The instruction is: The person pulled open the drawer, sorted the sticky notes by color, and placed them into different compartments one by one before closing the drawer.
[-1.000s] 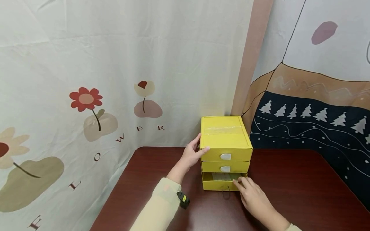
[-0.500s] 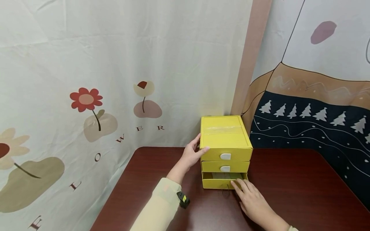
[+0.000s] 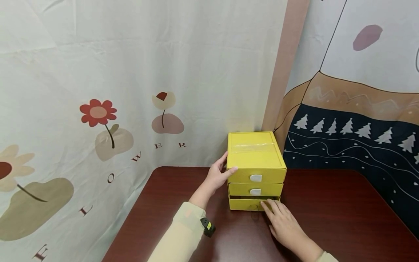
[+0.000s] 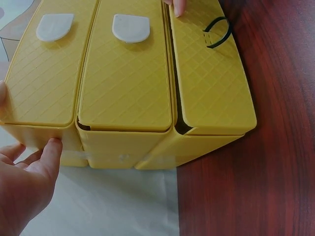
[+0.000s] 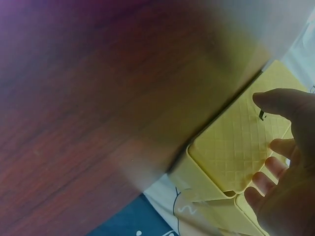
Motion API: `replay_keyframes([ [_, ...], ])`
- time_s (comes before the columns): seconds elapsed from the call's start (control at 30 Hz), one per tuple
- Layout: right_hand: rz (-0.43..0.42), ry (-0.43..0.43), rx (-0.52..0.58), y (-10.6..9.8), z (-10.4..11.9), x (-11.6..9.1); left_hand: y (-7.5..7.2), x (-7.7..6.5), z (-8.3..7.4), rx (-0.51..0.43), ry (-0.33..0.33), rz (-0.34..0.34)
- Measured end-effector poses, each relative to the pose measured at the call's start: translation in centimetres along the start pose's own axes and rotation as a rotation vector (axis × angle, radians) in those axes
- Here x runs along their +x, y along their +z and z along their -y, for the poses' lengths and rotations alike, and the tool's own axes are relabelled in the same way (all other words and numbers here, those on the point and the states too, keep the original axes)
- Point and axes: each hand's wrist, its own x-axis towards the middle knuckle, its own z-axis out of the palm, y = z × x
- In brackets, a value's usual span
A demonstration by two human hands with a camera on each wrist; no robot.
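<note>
A yellow three-drawer box (image 3: 252, 156) stands on the table. Its upper two drawers are closed, with white tab handles (image 4: 131, 28). The bottom drawer (image 3: 240, 204) sticks out slightly, leaving a thin dark gap along its upper edge. On that drawer's front is a dark loop pull (image 4: 228, 34). My left hand (image 3: 216, 177) rests against the box's left side, fingers along the wall and thumb over the upper front corner. My right hand (image 3: 286, 223) presses its fingertips on the bottom drawer's front near the right end, fingers extended. The drawer's contents are hidden.
The dark red wooden table (image 3: 334, 211) extends around the box. Behind it hangs a pale curtain (image 3: 209, 72) with flower prints, and a dark tree-patterned cloth (image 3: 327, 145) is at the right. A black device (image 3: 207, 226) sits on the left wrist.
The bottom drawer has slid inward under my right fingertips, and the pale items seen inside it are now out of sight. My left hand has stayed in place.
</note>
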Motion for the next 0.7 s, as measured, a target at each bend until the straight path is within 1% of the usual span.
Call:
replay_keyframes([
  [0.27, 0.000, 0.011, -0.009, 0.39, -0.43, 0.50, 0.04, -0.06, -0.07, -0.001, -0.012, 0.006],
  [0.53, 0.039, 0.010, -0.014, 0.28, -0.78, 0.73, 0.12, 0.03, -0.07, -0.003, 0.002, 0.004],
  [0.7, 0.048, 0.007, -0.004, 0.20, -0.88, 0.76, 0.06, 0.07, -0.05, -0.005, -0.004, 0.005],
])
